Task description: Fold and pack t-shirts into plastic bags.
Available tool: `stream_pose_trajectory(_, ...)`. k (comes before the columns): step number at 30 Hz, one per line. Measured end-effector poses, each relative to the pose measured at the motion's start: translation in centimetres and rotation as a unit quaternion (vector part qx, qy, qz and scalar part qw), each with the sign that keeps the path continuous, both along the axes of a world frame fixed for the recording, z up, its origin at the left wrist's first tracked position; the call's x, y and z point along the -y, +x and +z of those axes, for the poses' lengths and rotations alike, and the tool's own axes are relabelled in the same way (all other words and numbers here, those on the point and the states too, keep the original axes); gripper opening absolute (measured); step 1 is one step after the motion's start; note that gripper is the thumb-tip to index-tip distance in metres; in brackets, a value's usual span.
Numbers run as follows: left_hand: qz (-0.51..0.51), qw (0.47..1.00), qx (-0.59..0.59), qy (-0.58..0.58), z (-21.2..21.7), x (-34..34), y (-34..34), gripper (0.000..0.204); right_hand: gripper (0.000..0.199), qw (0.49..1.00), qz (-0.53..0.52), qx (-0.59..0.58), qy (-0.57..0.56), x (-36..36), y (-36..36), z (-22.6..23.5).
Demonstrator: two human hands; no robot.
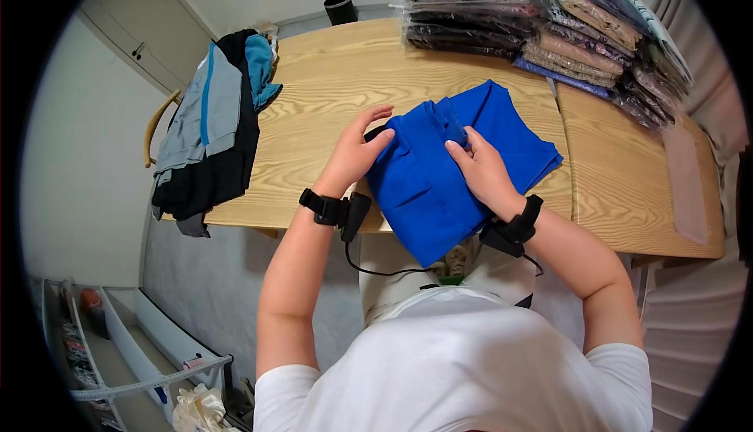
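Observation:
Folded blue trousers (pixel 423 177) lie in front of me on the wooden table (pixel 329 87), with the lower corner hanging past the front edge. A waistband and a pocket slit show on the upper layer. At the left edge of the trousers is my left hand (pixel 354 152), its thumb and fingers apart and nothing held in it. My right hand (pixel 485 170) pinches the waistband edge between thumb and fingers, near the middle of the bundle. Black bands with small boxes sit on both wrists.
Bagged folded clothes (pixel 471 20) form tall stacks at the back right. Grey, black and teal garments (pixel 205 110) are draped at the table's left, by a wooden chair (pixel 153 130). A black bin (pixel 340 10) stands behind the table. Open shelving (pixel 133 346) is at lower left.

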State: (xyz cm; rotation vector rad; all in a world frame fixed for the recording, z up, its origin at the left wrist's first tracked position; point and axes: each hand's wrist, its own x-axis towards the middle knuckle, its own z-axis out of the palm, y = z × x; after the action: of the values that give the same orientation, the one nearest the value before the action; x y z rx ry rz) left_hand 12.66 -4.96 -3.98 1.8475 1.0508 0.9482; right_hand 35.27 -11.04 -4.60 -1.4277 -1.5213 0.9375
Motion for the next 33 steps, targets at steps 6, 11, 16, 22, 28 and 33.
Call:
stream_pose_trajectory(6, -0.056, 0.954, -0.260, 0.139, 1.3, 1.8, 2.4, 0.042, 0.029, 1.000, 0.008, -0.018, -0.011, -3.0, 2.5, -4.2)
stream_pose_trajectory(11, -0.102, 0.915, -0.376, 0.102, -1.0, 2.8, 2.3, 0.060, 0.034, 0.990, 0.056, -0.054, -0.114, -2.8, 2.8, -1.2)
stream_pose_trajectory(16, -0.091, 0.917, -0.367, 0.127, -2.1, 2.9, 2.2, 0.061, 0.044, 0.972, -0.048, 0.188, 0.132, 1.0, 2.5, 0.6)
stream_pose_trajectory(22, -0.081, 0.940, -0.315, 0.102, -1.5, 2.7, 2.3, 0.058, 0.057, 0.967, -0.041, 0.200, 0.150, 1.9, 1.2, -0.4)
stream_pose_trajectory(28, 0.093, 0.979, -0.136, 0.122, -1.9, 4.5, 0.3, 0.048, 0.070, 0.991, 0.033, 0.091, -0.094, -5.4, 3.2, 1.6)
stream_pose_trajectory(33, 0.078, 0.968, -0.180, 0.154, -1.7, 8.2, -0.1, 0.049, 0.050, 0.962, 0.107, 0.070, -0.240, -7.3, 1.8, 3.6)
